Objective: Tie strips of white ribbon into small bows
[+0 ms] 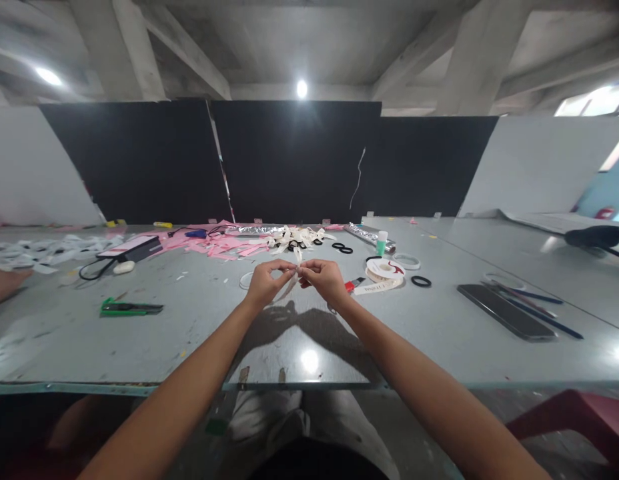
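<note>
Both hands meet above the middle of the table, fingertips pinched together. My left hand (pixel 267 281) and my right hand (pixel 323 277) are closed on a pale ribbon (pixel 298 257), whose ends stick out above and hang below the fingers. Just behind lies a heap of cream ribbon pieces (pixel 302 237) with black rings among them. Right of my right hand are a ribbon spool (pixel 385 268) with printed cream ribbon trailing from it, and a red-handled tool (pixel 353 285) partly hidden by that ribbon. A thin white ring (pixel 246 280) lies beside my left hand.
Pink strips (pixel 224 245) spread at the back left, near a dark box with a cable (pixel 132 248). A green cutter (pixel 132 307) lies left; a phone (pixel 504 311) and pens lie right. Another person's hand (pixel 7 283) is at far left. A green-labelled bottle (pixel 382 242) stands behind the spool.
</note>
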Action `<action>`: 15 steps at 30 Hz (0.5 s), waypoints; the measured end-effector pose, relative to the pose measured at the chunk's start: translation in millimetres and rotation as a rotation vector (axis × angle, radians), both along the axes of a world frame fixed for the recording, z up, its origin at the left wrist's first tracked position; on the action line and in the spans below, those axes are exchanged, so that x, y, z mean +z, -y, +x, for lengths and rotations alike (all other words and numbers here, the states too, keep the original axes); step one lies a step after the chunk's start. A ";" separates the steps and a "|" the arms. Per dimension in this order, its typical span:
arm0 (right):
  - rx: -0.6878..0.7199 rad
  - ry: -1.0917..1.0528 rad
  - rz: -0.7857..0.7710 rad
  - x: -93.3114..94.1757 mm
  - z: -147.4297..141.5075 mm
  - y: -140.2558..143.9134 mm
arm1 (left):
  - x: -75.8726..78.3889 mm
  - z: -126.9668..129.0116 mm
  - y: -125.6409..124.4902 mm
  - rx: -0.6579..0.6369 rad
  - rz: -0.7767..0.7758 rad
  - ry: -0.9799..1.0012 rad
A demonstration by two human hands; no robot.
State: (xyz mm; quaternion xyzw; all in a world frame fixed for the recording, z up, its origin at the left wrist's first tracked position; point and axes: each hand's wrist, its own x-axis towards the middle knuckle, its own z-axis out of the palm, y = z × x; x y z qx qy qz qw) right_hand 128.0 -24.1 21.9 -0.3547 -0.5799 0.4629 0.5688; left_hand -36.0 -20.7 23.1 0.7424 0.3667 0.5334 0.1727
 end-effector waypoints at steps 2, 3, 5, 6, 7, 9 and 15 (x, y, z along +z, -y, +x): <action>-0.006 0.002 0.007 -0.5 0.1 -0.6 | -0.3 0.8 0.0 -0.013 0.024 -0.004; -0.010 0.003 0.012 -0.7 0.2 -0.8 | -0.3 1.2 0.1 -0.019 0.036 -0.005; -0.022 0.006 0.022 -1.0 0.2 -0.9 | -0.4 1.7 0.0 -0.036 0.056 -0.007; -0.028 0.009 0.026 -1.1 0.2 -0.9 | -0.5 1.7 -0.1 -0.043 0.063 -0.007; -0.033 0.012 0.030 -1.3 0.3 -1.0 | -0.6 1.7 -0.2 -0.050 0.068 -0.006; -0.038 0.022 0.044 -1.6 0.5 -1.3 | -0.9 1.5 -0.5 -0.066 0.071 -0.008; -0.053 0.034 0.067 -1.7 1.0 -1.6 | -1.8 2.7 -0.6 -0.058 0.039 0.006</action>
